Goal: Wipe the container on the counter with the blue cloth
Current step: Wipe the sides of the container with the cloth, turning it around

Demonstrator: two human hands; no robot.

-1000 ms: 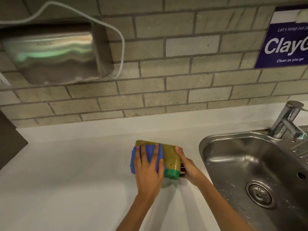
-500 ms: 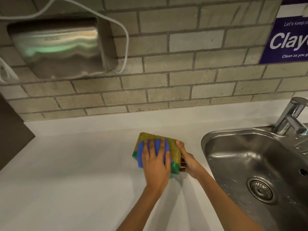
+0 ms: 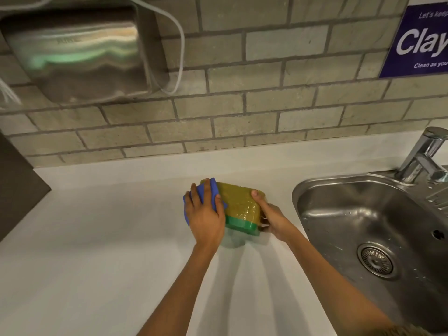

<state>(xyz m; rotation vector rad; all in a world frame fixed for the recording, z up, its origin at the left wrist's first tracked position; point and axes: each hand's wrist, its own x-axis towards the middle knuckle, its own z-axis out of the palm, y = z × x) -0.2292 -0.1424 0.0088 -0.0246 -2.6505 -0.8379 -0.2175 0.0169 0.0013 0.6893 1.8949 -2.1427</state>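
A clear container (image 3: pixel 238 204) filled with yellow-green food lies upside down on the white counter (image 3: pixel 97 251), its green lid (image 3: pixel 240 224) facing me. My left hand (image 3: pixel 206 214) presses the blue cloth (image 3: pixel 214 190) flat against the container's left end, fingers spread over the cloth. My right hand (image 3: pixel 271 218) grips the container's right end, thumb on top. Most of the cloth is hidden under my left hand.
A steel sink (image 3: pixel 363 226) with a drain (image 3: pixel 375 259) sits right of the container, a tap (image 3: pixel 423 158) behind it. A brick wall carries a steel dispenser (image 3: pixel 80 52) at upper left and a blue sign (image 3: pixel 421 37) at upper right. A dark panel (image 3: pixel 17 190) stands far left.
My left hand has slid the blue cloth leftward, from the container's middle to its left end. My right hand keeps its hold on the right end.
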